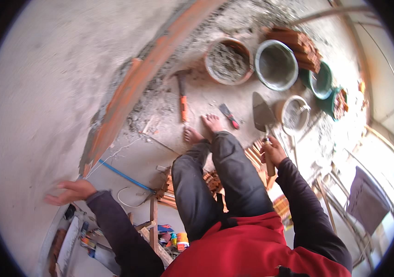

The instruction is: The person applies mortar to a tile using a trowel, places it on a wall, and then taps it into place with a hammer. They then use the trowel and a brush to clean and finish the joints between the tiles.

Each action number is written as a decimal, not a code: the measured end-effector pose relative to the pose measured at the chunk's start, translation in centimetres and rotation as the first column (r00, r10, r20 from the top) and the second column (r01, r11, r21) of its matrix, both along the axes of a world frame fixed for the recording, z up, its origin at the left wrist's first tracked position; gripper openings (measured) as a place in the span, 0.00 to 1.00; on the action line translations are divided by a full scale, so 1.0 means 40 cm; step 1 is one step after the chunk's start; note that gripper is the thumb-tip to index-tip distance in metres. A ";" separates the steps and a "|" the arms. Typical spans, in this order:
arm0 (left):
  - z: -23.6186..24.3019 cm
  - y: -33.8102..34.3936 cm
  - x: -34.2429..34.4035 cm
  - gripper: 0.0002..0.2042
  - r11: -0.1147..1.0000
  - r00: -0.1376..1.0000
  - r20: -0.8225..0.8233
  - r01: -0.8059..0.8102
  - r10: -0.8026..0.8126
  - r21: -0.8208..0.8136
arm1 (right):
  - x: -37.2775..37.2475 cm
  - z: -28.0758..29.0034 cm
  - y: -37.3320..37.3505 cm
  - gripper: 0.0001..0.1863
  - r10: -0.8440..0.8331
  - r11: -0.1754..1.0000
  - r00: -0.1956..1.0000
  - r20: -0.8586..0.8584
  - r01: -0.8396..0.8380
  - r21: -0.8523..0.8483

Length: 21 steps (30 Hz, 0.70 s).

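My right hand (274, 151) is closed round the wooden handle of a trowel (262, 113), whose broad grey blade points away from me. Over at the left, my left hand (73, 191) holds nothing, its fingers stretched out close to the pale wall (31, 138); whether they touch it I cannot tell. Beyond my bare feet lies a hammer (182, 99) with an orange grip. A putty knife (229, 115) with a red and black handle rests between the feet and the trowel. Just past the trowel stands a small bucket (293, 115) with grey stuff inside.
A bucket of mortar (228, 62) and a wide grey bucket (276, 65) stand ahead, with stacked bricks (298, 45) and green buckets (320, 81) to their right. An orange-brown beam (128, 94) runs along the wall. Metal chair frames (344, 207) stand at the right.
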<state>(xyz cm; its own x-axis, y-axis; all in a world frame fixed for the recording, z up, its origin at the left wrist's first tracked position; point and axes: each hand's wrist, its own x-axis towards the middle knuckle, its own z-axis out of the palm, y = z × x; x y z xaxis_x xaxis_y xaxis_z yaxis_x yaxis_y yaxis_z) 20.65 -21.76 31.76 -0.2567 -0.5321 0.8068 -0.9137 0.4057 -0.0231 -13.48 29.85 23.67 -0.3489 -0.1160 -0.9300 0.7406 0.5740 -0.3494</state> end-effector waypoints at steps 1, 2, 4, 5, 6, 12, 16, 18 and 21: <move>-0.009 0.098 -0.028 0.32 0.962 0.998 -0.039 0.062 -0.054 0.266 | 0.020 0.020 0.045 0.12 -0.001 0.999 1.000 0.018 0.000 0.046; -0.038 0.180 -0.015 0.31 0.837 0.988 -0.042 0.149 -0.149 0.527 | 0.040 0.037 0.087 0.12 -0.006 0.996 0.999 0.037 0.003 0.085; -0.083 0.391 -0.013 0.32 0.378 0.985 -0.081 0.135 -0.155 0.916 | 0.072 0.085 0.150 0.11 0.005 0.975 0.999 0.032 -0.012 0.223; -0.078 0.487 -0.035 0.31 0.105 0.988 -0.019 0.035 -0.153 0.994 | 0.095 0.099 0.190 0.11 -0.012 0.964 1.000 0.010 0.009 0.264; -0.070 0.569 -0.056 0.30 -0.112 0.967 -0.021 -0.008 -0.256 0.994 | 0.113 0.115 0.230 0.11 -0.026 0.952 1.000 -0.012 0.028 0.306; -0.100 0.867 -0.027 0.40 -0.455 0.792 0.129 -0.467 -0.596 0.758 | 0.142 0.167 0.420 0.27 -0.234 0.911 0.963 -0.136 0.266 0.315; -0.105 0.883 -0.056 0.44 -0.460 0.728 0.170 -0.577 -0.665 0.675 | 0.084 0.159 0.498 0.30 -0.172 0.887 0.975 -0.139 0.215 0.408; -0.113 0.891 -0.066 0.44 -0.445 0.726 0.172 -0.571 -0.666 0.690 | 0.060 0.114 0.527 0.26 -0.080 0.875 0.962 -0.260 0.193 0.444; -0.128 0.896 -0.094 0.44 -0.422 0.720 0.189 -0.576 -0.668 0.700 | -0.016 0.064 0.547 0.15 -0.220 0.854 0.944 -0.247 0.309 0.419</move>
